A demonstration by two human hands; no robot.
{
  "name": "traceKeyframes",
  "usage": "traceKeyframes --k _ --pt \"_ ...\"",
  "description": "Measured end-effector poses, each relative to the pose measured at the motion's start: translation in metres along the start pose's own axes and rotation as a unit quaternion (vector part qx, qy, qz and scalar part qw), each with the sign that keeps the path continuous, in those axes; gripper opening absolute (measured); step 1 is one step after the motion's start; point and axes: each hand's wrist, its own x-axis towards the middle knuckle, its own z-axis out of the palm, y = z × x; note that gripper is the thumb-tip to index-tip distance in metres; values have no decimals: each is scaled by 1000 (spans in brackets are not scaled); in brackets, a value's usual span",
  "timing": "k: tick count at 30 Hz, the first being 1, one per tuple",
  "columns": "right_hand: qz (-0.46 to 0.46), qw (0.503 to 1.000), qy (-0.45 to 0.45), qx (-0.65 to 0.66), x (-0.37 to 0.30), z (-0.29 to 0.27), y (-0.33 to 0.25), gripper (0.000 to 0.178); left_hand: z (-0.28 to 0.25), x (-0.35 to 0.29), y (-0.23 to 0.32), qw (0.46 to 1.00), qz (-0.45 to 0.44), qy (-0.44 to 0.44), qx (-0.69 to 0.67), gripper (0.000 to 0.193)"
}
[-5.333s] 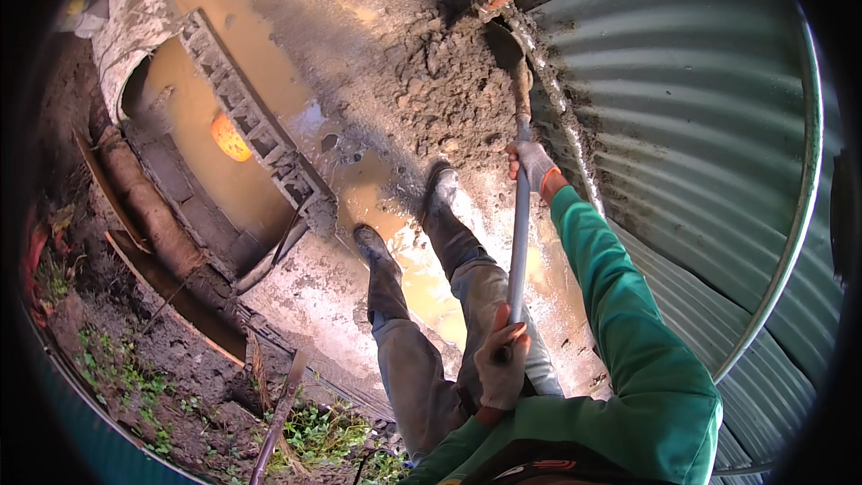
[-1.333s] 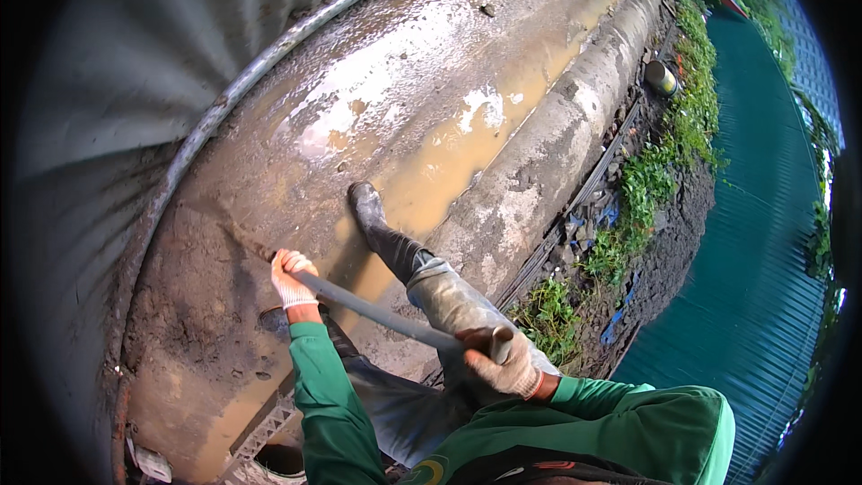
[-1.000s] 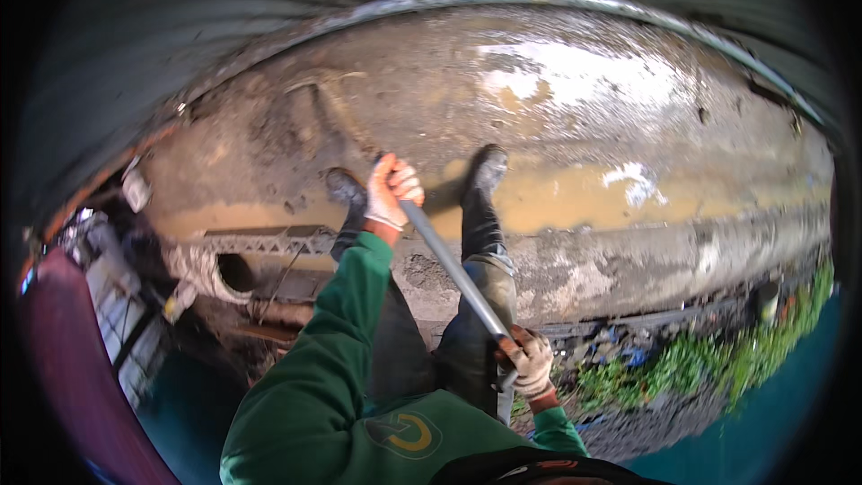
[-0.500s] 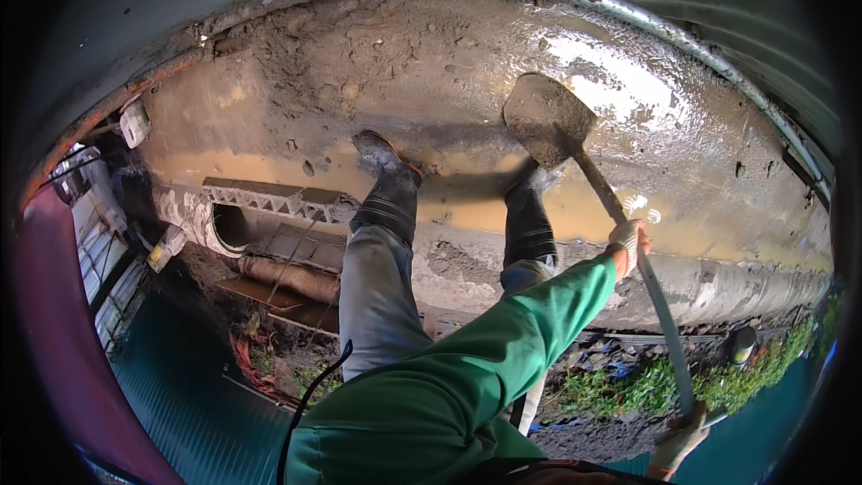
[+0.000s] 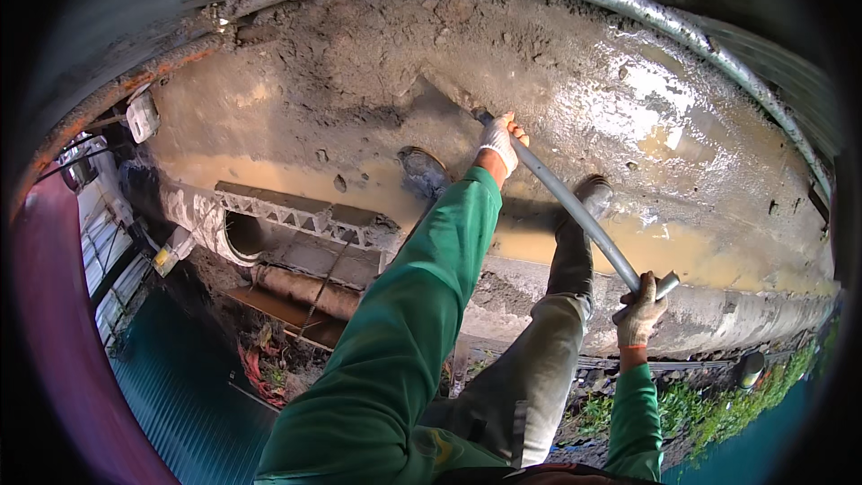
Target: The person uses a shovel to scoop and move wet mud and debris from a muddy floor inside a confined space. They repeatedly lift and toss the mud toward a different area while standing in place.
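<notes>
Shovel's [image 5: 579, 213] swung over to the left since the last frame: its blade was up in plain view by the right boot [image 5: 593, 196], and now the far end is down against the mud [image 5: 359, 54] just beyond the left boot [image 5: 422, 171]. Only got the head cam to go on, so from that: left arm is stretched long and nearly straight, green sleeve running up from the lower edge, and the gloved left hand [image 5: 500, 142] is wrapped round the shaft low down, close to the socket [image 5: 453, 92], orange fingertips showing on the far side. Right arm is lower and over to the side, forearm pointing up, with the gloved right hand [image 5: 641, 313] closed round the top end right at the crosswise grip [image 5: 667, 284], whose stub pokes out past the fingers. As for the shovel itself, the shaft is smooth, grey and round, looking slightly bowed through the fisheye, and it slants from the grip up and left across the brown puddle [image 5: 530, 244]. Socket end is brown and mud-coloured. Blade blends into the dark muck, so I honestly can't make out its outline or what's on it.
</notes>
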Motion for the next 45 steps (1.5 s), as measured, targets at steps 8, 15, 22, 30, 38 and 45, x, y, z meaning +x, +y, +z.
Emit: traceKeyframes --k 8,15,22,30,38,45 --pt "171 982 69 33 98 24 136 28 -34 38 -35 998 41 25 49 41" --pt "115 988 72 71 97 -69 97 24 -13 -21 -119 994 73 24 75 38" --pt "90 989 102 58 47 -296 53 24 -32 -146 -280 996 39 3 79 26" --pt "168 972 165 -12 -43 -544 -38 17 -33 -310 -493 995 -72 -34 60 31" --pt "10 976 208 -64 -77 -569 -157 17 31 -428 -552 977 -192 -82 52 29" --pt "-115 968 197 -105 -125 -483 -233 21 51 -459 -439 968 -169 -180 -54 29"
